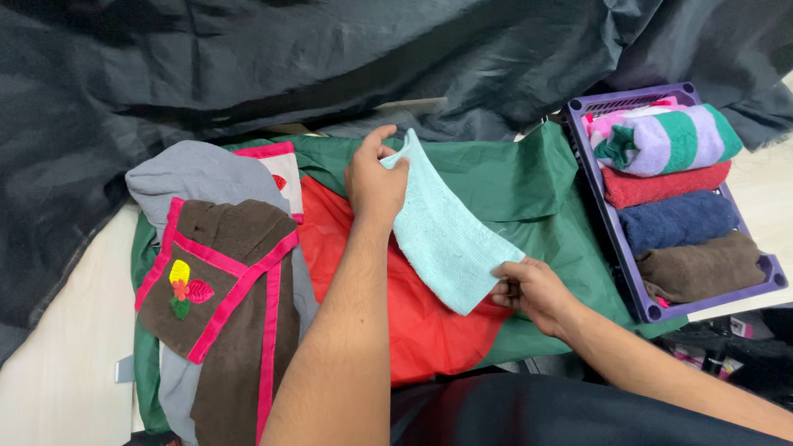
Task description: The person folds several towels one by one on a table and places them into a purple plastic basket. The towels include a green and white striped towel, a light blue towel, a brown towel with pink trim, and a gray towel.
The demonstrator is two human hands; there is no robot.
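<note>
Left hand (pixel 373 183) and right hand (pixel 533 289) pinch opposite ends of the light-blue towel (pixel 442 235), half-folded; four rolled towels sit in the purple basket (pixel 618 239) right of them, brown towel pile (pixel 223 289) left unfolded.

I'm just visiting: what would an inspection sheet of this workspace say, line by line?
Surface: pale table under a green and red cloth.
Job's things: light blue towel, folded, held at both ends.
Clutter: brown towel with pink trim on a grey cloth; purple basket of four rolled towels.
Grippers: left hand and right hand each pinch the towel.
Cables: nothing seen.
Surroundings: dark sheet behind.
</note>
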